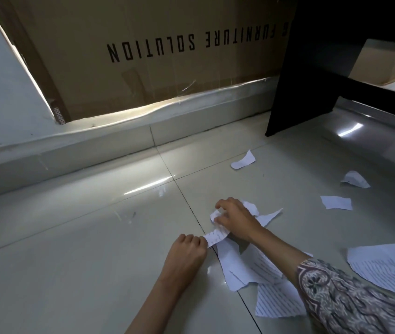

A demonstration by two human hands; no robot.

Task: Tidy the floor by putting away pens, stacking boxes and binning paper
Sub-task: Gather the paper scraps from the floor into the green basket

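Paper-binning step underway: we pinch torn strip [215, 236] in left hand [187, 251], right hand [234, 216] clutching scraps. Next: gather loose scraps at 3 o'clock [336, 202]; no bin visible.

Paper scraps [336, 202] on floor [71, 249], right of cardboard box [155, 56]

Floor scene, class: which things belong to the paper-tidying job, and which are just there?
Part of the job:
- lined strip, held by left hand and right hand
- paper pile
- scattered scraps

Just there:
- cardboard box
- black furniture panel
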